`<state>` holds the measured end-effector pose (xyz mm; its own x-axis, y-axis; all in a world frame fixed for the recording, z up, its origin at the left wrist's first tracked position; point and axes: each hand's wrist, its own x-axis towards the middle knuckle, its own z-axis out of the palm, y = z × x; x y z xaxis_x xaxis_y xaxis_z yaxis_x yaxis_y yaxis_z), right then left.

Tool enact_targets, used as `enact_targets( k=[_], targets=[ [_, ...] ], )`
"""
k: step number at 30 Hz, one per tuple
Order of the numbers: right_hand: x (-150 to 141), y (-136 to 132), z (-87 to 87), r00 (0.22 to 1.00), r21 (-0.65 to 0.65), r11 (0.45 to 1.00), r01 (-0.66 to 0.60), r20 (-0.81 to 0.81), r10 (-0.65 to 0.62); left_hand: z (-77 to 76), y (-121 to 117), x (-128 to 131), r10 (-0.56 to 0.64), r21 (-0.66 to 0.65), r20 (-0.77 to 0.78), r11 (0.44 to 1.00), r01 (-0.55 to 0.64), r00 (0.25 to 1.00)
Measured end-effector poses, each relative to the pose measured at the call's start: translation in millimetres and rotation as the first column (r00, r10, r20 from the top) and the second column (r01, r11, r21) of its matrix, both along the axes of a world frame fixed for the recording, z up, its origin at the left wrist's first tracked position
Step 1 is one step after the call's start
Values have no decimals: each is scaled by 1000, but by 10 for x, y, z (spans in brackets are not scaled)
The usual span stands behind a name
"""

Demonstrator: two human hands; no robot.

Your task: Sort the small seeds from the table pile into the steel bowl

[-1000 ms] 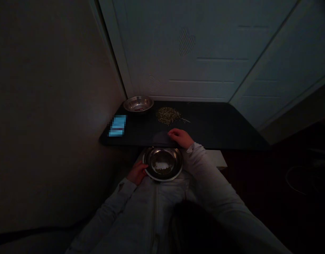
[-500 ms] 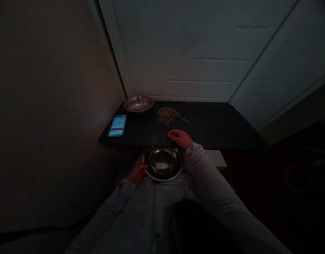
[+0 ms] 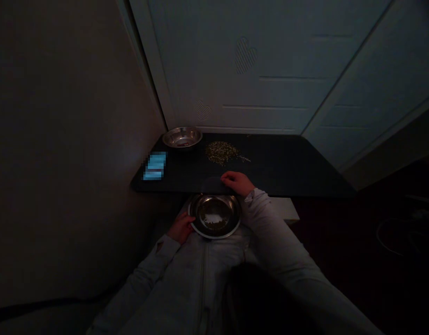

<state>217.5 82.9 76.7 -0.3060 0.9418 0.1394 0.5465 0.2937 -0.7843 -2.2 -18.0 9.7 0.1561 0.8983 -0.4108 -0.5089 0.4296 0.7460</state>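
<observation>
My left hand [image 3: 181, 228] holds the rim of a stainless steel bowl [image 3: 214, 228] on its left side, just below the table's front edge. A small scatter of dark grains and a pale patch lie in the bowl; the dim light hides their detail. My right hand [image 3: 238, 182] rests palm down on the black table [image 3: 280, 172] near its front edge, fingers curled and nothing visible in them. Beyond its fingertips lies a loose pile of small greenish-brown seeds [image 3: 222, 152]. A second steel bowl [image 3: 182, 137] stands at the table's back left corner.
A pixelated blue phone [image 3: 154, 165] lies at the table's left edge. A wall [image 3: 78, 139] rises on the left, and a white panelled door [image 3: 242, 70] stands behind the table. A dark floor [image 3: 340, 251] lies to the right.
</observation>
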Motion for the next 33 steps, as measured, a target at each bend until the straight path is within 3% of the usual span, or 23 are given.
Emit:
enact_targets(
  k=[6, 10, 13, 17, 24, 33],
  targets=[
    [13, 18, -15, 992, -35, 999, -12, -122, 8, -19, 5, -7, 8, 20, -5, 1000, -8, 1000],
    [17, 40, -20, 965, -35, 995, 91, -246, -97, -35, 9, -22, -11, 37, 4, 999, 11, 1000],
    [5, 42, -21, 975, -4, 989, 150, -164, -149, -29, 6, -24, -4, 11, -10, 1000, 4, 1000],
    [-2, 35, -30, 992, 40, 991, 124, -42, -123, -33, 3, -20, 16, -3, -17, 1000, -16, 1000],
    [11, 15, -26, 999, 21, 999, 47, 14, -47, -32, -3, -13, 13, -4, 1, 1000, -13, 1000],
    [-1, -25, 42, 999, 9, 999, 38, 38, -38, -6, -5, -6, 4, 10, -20, 1000, -3, 1000]
  ],
)
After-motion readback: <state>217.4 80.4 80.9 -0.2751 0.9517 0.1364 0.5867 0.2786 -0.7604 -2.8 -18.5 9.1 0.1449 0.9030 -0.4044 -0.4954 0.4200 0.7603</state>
